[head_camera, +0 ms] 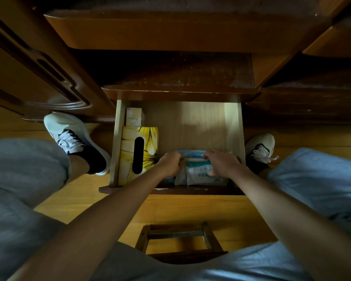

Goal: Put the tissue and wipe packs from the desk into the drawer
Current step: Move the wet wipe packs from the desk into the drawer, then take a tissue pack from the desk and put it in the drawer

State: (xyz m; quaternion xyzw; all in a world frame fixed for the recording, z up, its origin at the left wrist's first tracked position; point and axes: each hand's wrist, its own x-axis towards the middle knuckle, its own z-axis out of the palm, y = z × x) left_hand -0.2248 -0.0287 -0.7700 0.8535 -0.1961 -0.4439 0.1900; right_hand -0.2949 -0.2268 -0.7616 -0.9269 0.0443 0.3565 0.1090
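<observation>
Both hands in drawer [118, 142], on wipe packs [201, 173].
L hand [169, 164] & R hand [221, 162] fingers curled, gripping packs at near-right; yellow tissue box [130, 153] left.

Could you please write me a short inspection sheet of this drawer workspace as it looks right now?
Surface: open drawer, pale wood floor bare at back right.
Job's things: wipe packs at the front; yellow tissue box along the left wall.
Clutter: small pale box behind the tissue box.
Grippers: left hand and right hand both hold the packs.
Cables: nothing seen.
Surroundings: dark wooden desk, wooden floor, stool, two sneakers.
</observation>
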